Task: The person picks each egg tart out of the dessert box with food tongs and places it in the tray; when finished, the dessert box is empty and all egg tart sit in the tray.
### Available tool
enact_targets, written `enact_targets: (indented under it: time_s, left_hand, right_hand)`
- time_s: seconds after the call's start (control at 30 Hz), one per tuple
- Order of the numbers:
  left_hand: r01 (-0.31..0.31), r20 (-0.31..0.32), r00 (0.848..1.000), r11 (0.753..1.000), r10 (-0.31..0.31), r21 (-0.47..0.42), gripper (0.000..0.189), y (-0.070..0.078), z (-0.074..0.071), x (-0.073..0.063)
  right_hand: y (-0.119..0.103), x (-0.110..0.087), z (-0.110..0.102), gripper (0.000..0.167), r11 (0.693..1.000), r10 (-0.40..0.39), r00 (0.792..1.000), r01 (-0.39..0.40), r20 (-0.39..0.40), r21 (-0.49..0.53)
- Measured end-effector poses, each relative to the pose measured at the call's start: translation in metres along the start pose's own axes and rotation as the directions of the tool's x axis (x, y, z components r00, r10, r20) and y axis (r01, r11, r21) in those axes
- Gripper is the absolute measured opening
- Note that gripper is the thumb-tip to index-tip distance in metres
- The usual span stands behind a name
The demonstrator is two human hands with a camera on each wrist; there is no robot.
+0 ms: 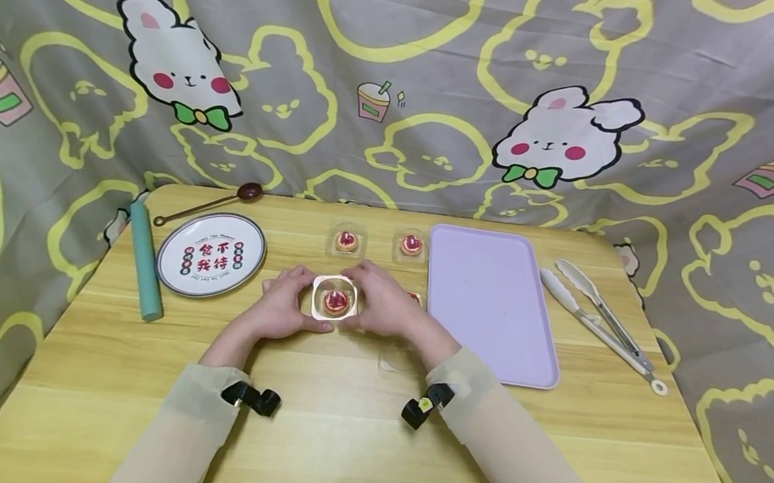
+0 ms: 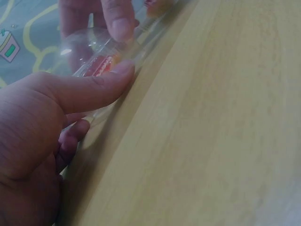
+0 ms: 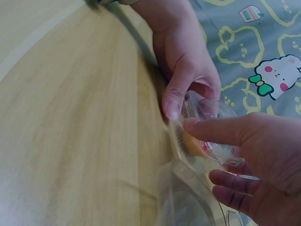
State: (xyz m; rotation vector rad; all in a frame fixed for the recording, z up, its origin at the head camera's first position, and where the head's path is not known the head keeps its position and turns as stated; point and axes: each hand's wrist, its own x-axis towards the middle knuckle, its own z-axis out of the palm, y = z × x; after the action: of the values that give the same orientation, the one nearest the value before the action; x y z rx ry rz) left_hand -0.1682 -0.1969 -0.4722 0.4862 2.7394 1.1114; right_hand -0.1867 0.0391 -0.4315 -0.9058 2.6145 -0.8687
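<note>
A small red-topped tart (image 1: 336,303) sits inside a clear plastic box (image 1: 336,277) near the middle of the table. My left hand (image 1: 282,305) grips the box from its left side, thumb along the near edge. From the other side my right hand (image 1: 386,300) grips it with thumb and fingers. In the left wrist view the left thumb (image 2: 94,92) lies against the box, and the box looks closed. Another boxed tart (image 1: 414,297) is mostly hidden behind the right hand. Below the right wrist lies a clear plastic container (image 1: 396,360), partly covered by the arm.
Two more boxed tarts (image 1: 346,241) stand at the back. A lilac tray (image 1: 490,299) lies to the right, with tongs (image 1: 598,317) beyond it. On the left are a printed white plate (image 1: 211,282), a teal rolling pin (image 1: 145,260) and a brown spoon (image 1: 249,192). A patterned curtain hangs behind.
</note>
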Motion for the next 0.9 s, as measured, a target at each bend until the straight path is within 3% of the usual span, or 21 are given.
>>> enact_targets:
  time_s: [0.2, 0.43, 0.73, 0.9]
  left_hand:
    - [-0.011, 0.018, 1.0, 1.0, 0.011, 0.001, 0.08, 0.001, 0.0, 0.001]
    - [-0.017, 0.043, 0.999, 1.0, 0.018, -0.005, 0.08, 0.004, 0.0, 0.003]
    - [0.002, 0.029, 1.0, 1.0, -0.003, 0.014, 0.083, 0.003, 0.001, 0.002]
    - [0.0, 0.003, 1.0, 1.0, 0.0, 0.015, 0.089, 0.001, 0.001, -0.002]
  right_hand:
    - [0.0, -0.005, -0.001, 0.093, 1.0, -0.012, 1.0, 0.012, 0.013, -0.01]
    - [0.001, -0.014, -0.013, 0.091, 0.998, 0.032, 0.999, -0.033, 0.009, 0.044]
    - [0.006, -0.025, -0.029, 0.089, 0.991, 0.062, 0.997, -0.058, -0.033, 0.121]
    - [0.01, -0.033, -0.037, 0.088, 0.989, 0.045, 0.997, -0.035, -0.067, 0.142]
